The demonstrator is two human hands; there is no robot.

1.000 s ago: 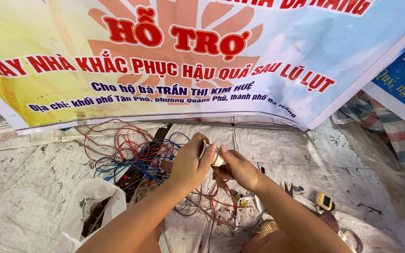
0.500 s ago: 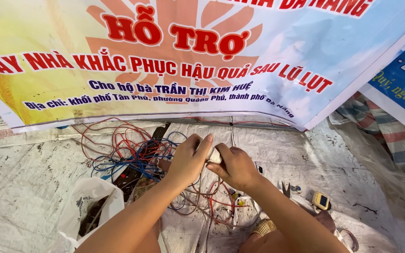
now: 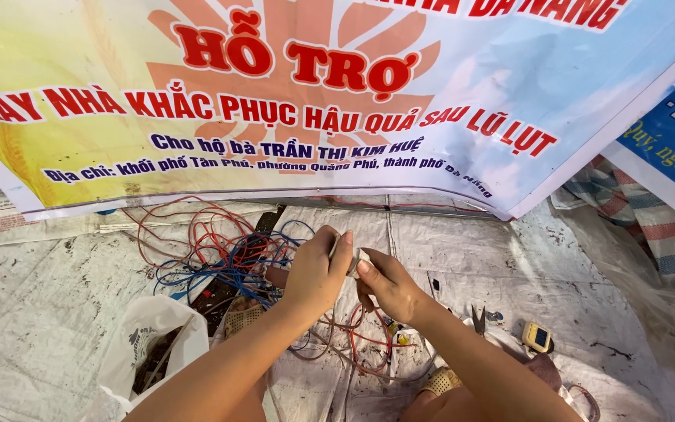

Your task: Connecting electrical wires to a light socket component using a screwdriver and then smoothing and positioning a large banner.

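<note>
Here, hands: the left hand [image 3: 316, 272] and right hand [image 3: 391, 285] met at the middle, fingers curled and pinching a small white part [image 3: 355, 260] between them.
Part: mostly hidden by the fingers, held above the sheet.
Wires: a red and blue wire tangle [image 3: 220, 254] lay left and just beyond.
Near left: a white plastic bag [image 3: 154, 332].
Right: scissors [image 3: 479, 319] and a small yellow device [image 3: 537, 337] on the stained white sheet [image 3: 33, 312].
Far: a printed banner [image 3: 337, 94].

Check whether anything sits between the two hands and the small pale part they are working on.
Nothing visible does. The left hand and right hand both pinch the small pale part directly, above the tangle of red and blue wires. The fingers hide most of the part, so its shape is unclear.
</note>
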